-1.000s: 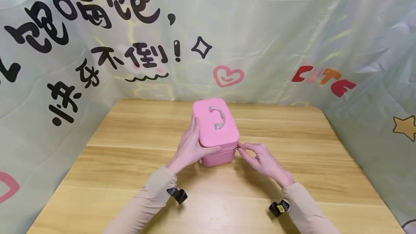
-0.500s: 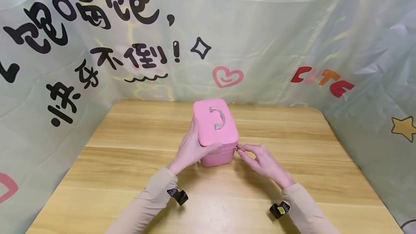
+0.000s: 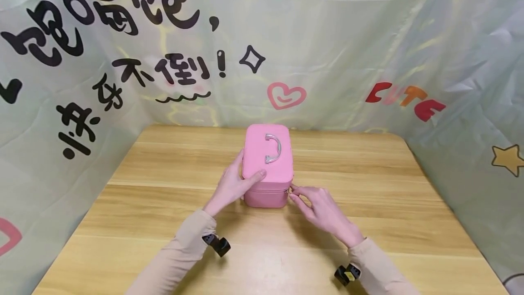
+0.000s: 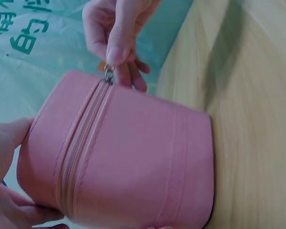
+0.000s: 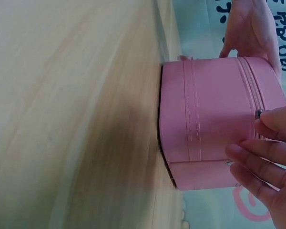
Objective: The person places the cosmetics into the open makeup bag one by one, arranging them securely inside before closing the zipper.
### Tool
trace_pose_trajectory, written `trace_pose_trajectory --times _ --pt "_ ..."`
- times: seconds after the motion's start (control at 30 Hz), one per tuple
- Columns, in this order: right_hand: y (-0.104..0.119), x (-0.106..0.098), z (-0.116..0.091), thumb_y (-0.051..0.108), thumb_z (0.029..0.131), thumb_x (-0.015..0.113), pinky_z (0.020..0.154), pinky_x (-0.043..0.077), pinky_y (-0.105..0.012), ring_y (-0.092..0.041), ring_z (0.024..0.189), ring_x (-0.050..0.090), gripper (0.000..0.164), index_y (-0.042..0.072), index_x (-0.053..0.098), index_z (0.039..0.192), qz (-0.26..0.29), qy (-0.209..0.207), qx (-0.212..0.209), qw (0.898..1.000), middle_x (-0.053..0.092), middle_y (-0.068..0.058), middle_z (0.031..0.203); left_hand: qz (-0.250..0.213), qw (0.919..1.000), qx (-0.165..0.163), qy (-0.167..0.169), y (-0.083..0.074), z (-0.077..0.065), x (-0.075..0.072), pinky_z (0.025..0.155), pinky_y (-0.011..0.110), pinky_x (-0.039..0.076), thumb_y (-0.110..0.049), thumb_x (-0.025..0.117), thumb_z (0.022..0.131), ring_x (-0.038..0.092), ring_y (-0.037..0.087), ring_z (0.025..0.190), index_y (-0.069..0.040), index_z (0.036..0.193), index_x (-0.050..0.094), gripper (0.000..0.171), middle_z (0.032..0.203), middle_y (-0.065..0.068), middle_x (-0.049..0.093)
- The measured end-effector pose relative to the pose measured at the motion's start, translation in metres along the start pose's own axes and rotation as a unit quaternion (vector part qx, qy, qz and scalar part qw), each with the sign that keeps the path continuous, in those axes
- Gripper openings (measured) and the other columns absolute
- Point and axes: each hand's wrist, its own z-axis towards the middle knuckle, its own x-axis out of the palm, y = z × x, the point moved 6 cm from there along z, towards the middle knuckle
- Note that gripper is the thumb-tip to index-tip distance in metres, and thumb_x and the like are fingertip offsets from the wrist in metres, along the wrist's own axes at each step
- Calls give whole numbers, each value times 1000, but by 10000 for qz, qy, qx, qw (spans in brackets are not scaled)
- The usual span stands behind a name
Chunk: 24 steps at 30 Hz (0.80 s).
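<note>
A pink zippered cosmetic case (image 3: 262,167) stands upright on the wooden table, its lid down and a silver carry handle (image 3: 279,149) on top. My left hand (image 3: 229,188) holds the case's left side, thumb laid over the lid's front left corner; its other fingers are mostly hidden behind the case. At the front right corner my right hand (image 3: 321,208) pinches the metal zipper pull (image 4: 108,75) between thumb and index finger. In the left wrist view the zipper (image 4: 78,148) runs shut across the front below the lid.
The wooden table (image 3: 172,163) reaches back to a printed cloth backdrop (image 3: 327,49), which also hangs along the left and right sides. A small black camera is strapped to each wrist.
The case has turned so its front faces me more squarely. My left thumb has moved up onto the lid, and my right hand has shifted slightly left with the zipper pull.
</note>
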Motion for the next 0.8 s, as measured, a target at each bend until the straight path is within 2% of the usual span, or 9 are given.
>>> trace_pose_trajectory --times 0.17,0.37,0.47,0.67,0.73,0.8 --pt "-1 -4 3 4 92 69 76 62 -37 -28 85 77 14 1 76 103 2 -179 -154 9997 77 -19 103 -1 9998 -86 190 1 3 -2 120 60 28 -45 73 89 33 35 151 -9 161 22 95 164 15 33" --pt "-7 -5 3 1 88 71 74 62 -37 -27 86 77 10 2 77 96 -2 -253 -84 9996 79 -13 97 17 9993 -194 320 1 3 -1 121 59 26 -45 72 89 30 34 152 -10 161 19 96 165 15 31" --pt "-9 -6 3 1 87 72 72 61 -36 -25 84 77 9 3 78 94 -40 -239 -12 9997 80 -11 93 37 9991 -254 331 2 2 -2 121 59 26 -46 72 89 30 34 152 -10 162 19 97 165 15 30" --pt "-16 -11 7 3 86 74 72 61 -39 -27 82 77 6 2 78 90 -124 -329 115 9993 79 -13 89 143 9987 -335 362 2 2 -2 121 60 27 -47 72 89 31 36 152 -10 162 19 97 164 17 30" --pt "-20 -12 9 4 86 74 70 61 -40 -24 78 77 6 2 78 90 -146 -352 191 9991 79 -13 89 174 9987 -309 356 1 2 -3 120 60 27 -47 71 89 30 37 152 -10 162 19 97 164 17 31" --pt "-26 -13 12 5 87 74 66 60 -36 -17 68 73 5 2 78 89 -186 -354 306 9987 79 -13 88 184 9987 -298 358 1 2 -3 120 60 28 -47 71 89 31 37 151 -10 162 19 97 164 17 31"
